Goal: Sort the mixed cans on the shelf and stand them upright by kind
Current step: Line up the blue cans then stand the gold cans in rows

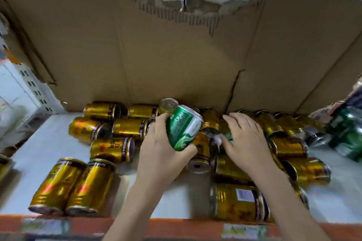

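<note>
While the left hand (162,148) grips a green can (183,128) tilted above the pile, at the centre of the head view, the right hand (244,139) lies with fingers straight on the heap at about three o'clock from it, touching a second green can (228,137) half buried among gold cans (111,148) lying on the shelf (49,143). Blurred green cans (346,135) sit far out at three o'clock; I judge the held can belongs there, set down on its base, clear of rolling neighbours.
</note>
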